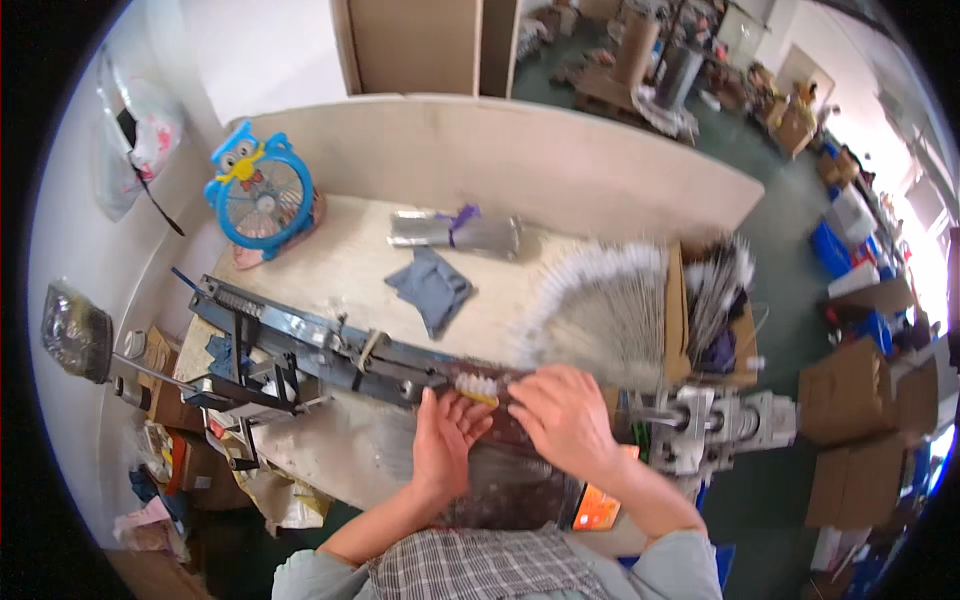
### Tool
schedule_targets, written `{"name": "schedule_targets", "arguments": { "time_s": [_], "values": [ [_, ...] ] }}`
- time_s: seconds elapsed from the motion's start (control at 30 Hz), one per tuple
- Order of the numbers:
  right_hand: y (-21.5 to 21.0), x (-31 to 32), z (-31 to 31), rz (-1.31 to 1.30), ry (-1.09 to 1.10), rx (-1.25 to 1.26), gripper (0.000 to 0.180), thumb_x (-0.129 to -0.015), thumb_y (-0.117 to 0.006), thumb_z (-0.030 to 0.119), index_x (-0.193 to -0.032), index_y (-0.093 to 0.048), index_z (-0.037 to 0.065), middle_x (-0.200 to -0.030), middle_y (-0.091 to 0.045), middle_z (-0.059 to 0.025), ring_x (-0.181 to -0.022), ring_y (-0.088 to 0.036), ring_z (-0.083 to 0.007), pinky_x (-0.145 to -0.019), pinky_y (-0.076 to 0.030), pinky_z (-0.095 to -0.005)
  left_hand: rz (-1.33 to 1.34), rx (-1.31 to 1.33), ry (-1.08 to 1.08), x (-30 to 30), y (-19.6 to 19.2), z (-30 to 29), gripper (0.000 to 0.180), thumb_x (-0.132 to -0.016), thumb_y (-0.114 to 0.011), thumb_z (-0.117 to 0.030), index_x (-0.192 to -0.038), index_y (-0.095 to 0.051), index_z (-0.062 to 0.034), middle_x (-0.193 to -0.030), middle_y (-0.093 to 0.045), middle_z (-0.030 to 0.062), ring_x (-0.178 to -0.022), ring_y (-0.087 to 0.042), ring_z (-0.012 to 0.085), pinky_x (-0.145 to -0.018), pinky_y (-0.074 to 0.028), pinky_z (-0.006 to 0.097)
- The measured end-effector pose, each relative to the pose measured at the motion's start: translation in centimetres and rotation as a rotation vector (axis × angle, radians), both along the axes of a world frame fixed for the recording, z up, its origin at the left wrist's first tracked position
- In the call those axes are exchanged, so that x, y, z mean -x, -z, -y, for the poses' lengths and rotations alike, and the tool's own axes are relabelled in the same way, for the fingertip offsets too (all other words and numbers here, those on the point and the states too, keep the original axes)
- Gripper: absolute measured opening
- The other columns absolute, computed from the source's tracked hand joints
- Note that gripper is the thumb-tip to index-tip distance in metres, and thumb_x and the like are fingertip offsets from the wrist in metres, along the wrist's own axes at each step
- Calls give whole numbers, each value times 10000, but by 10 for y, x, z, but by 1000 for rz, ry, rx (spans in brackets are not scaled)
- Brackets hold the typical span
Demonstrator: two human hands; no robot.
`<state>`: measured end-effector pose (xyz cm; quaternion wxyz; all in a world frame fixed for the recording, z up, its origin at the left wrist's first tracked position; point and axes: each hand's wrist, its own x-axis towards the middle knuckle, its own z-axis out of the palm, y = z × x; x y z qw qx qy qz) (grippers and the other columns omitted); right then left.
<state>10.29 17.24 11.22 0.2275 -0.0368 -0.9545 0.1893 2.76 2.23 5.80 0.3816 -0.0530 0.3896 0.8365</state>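
Note:
My left hand [445,445] is palm up at the near side of the long dark metal rail [330,345]. Its thumb stands apart from the loosely curled fingers. Just above those fingertips is a small white ridged piece [476,384] with a yellow strip [482,398] along its near edge. My right hand [568,420] reaches in from the right, fingers drawn together at the right end of the white piece. Whatever is between them is hidden. A metal clamp-like mechanism [700,425] stands right of my right hand.
Behind the rail lie a blue-grey cloth [432,290] and a bundle of thin rods [455,233] tied in purple. Many white-tipped wires [610,300] fan out beside a cardboard box [678,315]. A blue fan [265,200] stands far left. An orange-lit screen [597,508] is near my right forearm.

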Motion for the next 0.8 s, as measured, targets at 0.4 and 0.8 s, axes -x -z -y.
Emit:
{"name": "schedule_targets", "arguments": {
  "time_s": [0.4, 0.8],
  "values": [
    [72, -70, 4, 276, -64, 79, 156, -778, -665, 148, -914, -664, 72, -773, -646, -55, -699, -617, -232, -605, -502, -328, -139, 400, -151, 31, 35, 94, 389, -877, -575, -245, -1197, -512, -32, -1040, -630, 84, -912, -615, 186, -787, -479, 310],
    [78, -63, 7, 481, -37, 73, 93, -815, -607, 145, -893, -638, 104, -857, -567, -57, -771, -614, -256, -610, -487, -382, -17, 409, -1092, 146, 125, 369, 273, -830, -669, -384, -917, -612, -131, -770, -591, -38, -678, -541, 63, -558, -426, 190]
  ]
}}
